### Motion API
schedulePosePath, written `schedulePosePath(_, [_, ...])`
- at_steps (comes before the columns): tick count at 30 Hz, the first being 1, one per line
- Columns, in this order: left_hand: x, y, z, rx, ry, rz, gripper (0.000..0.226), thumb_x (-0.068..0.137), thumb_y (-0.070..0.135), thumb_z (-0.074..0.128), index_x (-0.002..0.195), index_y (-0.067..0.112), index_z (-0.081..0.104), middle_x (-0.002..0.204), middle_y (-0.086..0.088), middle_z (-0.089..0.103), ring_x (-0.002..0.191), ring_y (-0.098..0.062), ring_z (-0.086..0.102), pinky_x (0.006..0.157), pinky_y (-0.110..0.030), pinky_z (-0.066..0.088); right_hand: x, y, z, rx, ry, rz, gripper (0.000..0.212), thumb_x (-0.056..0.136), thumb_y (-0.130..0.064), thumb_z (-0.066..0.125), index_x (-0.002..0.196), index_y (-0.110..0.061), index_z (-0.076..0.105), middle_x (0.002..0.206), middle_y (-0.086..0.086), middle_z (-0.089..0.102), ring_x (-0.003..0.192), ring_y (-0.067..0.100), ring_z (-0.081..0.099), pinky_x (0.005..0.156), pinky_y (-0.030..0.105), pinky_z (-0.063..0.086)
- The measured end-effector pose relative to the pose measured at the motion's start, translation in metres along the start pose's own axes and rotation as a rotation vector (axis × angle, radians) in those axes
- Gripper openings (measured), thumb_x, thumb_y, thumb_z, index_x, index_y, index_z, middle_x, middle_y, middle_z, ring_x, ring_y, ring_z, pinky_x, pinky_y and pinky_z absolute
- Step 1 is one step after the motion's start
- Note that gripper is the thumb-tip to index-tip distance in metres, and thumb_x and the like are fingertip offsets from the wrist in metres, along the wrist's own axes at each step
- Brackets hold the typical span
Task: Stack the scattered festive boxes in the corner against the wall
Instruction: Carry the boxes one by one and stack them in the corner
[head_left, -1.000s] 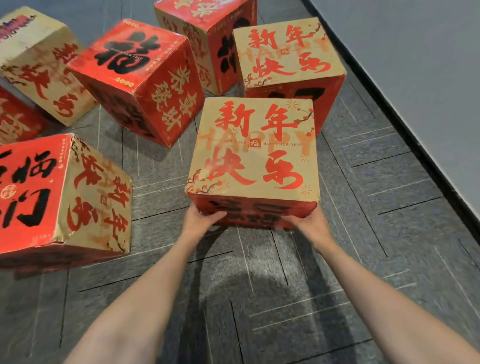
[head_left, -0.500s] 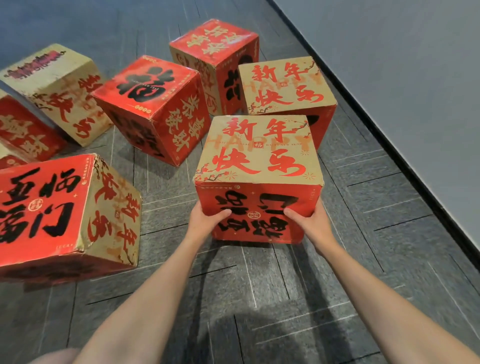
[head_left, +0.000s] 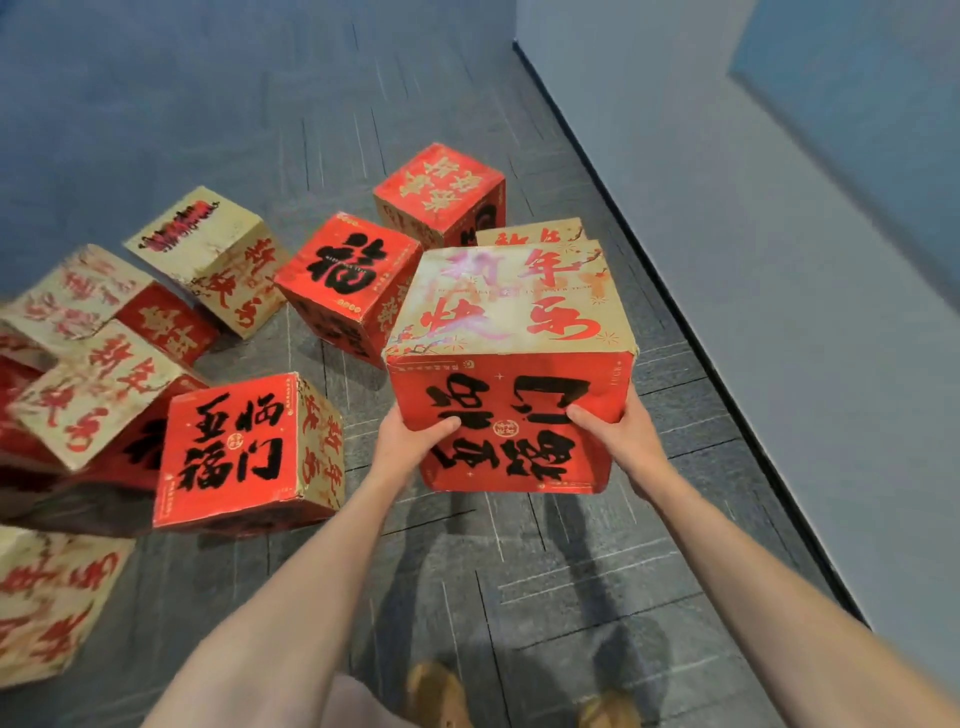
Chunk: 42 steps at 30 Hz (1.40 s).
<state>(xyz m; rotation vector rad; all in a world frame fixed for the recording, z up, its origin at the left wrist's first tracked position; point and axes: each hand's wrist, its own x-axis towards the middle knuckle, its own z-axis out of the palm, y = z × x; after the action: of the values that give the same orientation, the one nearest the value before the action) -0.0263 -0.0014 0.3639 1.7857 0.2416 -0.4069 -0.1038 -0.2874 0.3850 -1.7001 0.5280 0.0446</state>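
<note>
The left hand (head_left: 410, 441) and right hand (head_left: 621, 441) clamp opposite sides of a red-and-gold printed cardboard box (head_left: 511, 364), thumbs across its near face. That two-sided squeeze carries it above the grey carpet floor (head_left: 545, 571), beside the pale wall (head_left: 779, 312), probably bound for the corner.

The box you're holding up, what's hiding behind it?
Behind the held box, gripped by the left hand and right hand, a gold box top peeks out. The rest of it is covered.
</note>
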Motion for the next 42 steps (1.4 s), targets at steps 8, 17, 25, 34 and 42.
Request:
schedulePosePath(8, [-0.108, 0.256, -0.007, 0.082, -0.138, 0.136, 0.064, 0.070, 0.026, 0.090, 0.124, 0.023, 0.056, 0.114, 0.006, 0.068, 0.106, -0.014, 0.065, 0.093, -0.034, 0.052, -0.115, -0.229, -0.105, 0.002, 0.182, -0.053, 0.081, 0.062, -0.061, 0.084, 0.132, -0.039, 0.050, 0.120, -0.013, 0.068, 0.111, 0.012, 0.065, 0.100, 0.050, 0.050])
schedulePosePath(17, [-0.202, 0.413, 0.044, 0.073, -0.541, 0.338, 0.056, 0.069, 0.026, 0.090, 0.117, 0.021, 0.062, 0.108, 0.003, 0.073, 0.096, -0.013, 0.070, 0.076, -0.029, 0.056, -0.291, -0.343, -0.183, 0.080, 0.637, -0.150, 0.090, 0.069, -0.055, 0.084, 0.144, -0.040, 0.037, 0.124, -0.015, 0.064, 0.113, 0.011, 0.063, 0.096, 0.041, 0.053])
schedulePosePath(25, [-0.361, 0.437, 0.113, 0.128, -0.966, 0.510, 0.050, 0.074, 0.019, 0.087, 0.117, 0.022, 0.062, 0.101, 0.012, 0.070, 0.096, -0.007, 0.067, 0.069, -0.017, 0.053, -0.510, -0.326, -0.193, 0.151, 1.114, -0.113, 0.087, 0.075, -0.044, 0.083, 0.147, -0.040, 0.034, 0.121, -0.019, 0.062, 0.113, 0.009, 0.061, 0.099, 0.041, 0.051])
schedulePosePath(34, [-0.633, 0.374, 0.202, 0.282, -1.555, 0.547, 0.050, 0.074, 0.026, 0.087, 0.118, 0.019, 0.065, 0.106, 0.004, 0.073, 0.096, -0.013, 0.069, 0.070, -0.023, 0.053, -0.808, -0.264, -0.172, 0.156, 1.653, 0.042, 0.072, 0.079, -0.032, 0.083, 0.140, -0.032, 0.046, 0.117, -0.015, 0.066, 0.109, 0.005, 0.062, 0.082, 0.022, 0.049])
schedulePosePath(42, [-0.865, 0.281, 0.246, 0.362, -1.923, 0.564, 0.063, 0.069, 0.035, 0.090, 0.123, 0.027, 0.060, 0.113, 0.007, 0.071, 0.103, -0.014, 0.068, 0.087, -0.039, 0.056, -1.022, -0.181, -0.147, 0.236, 2.017, 0.298, 0.069, 0.052, -0.073, 0.078, 0.110, -0.041, 0.059, 0.107, -0.012, 0.072, 0.102, 0.016, 0.068, 0.092, 0.045, 0.055])
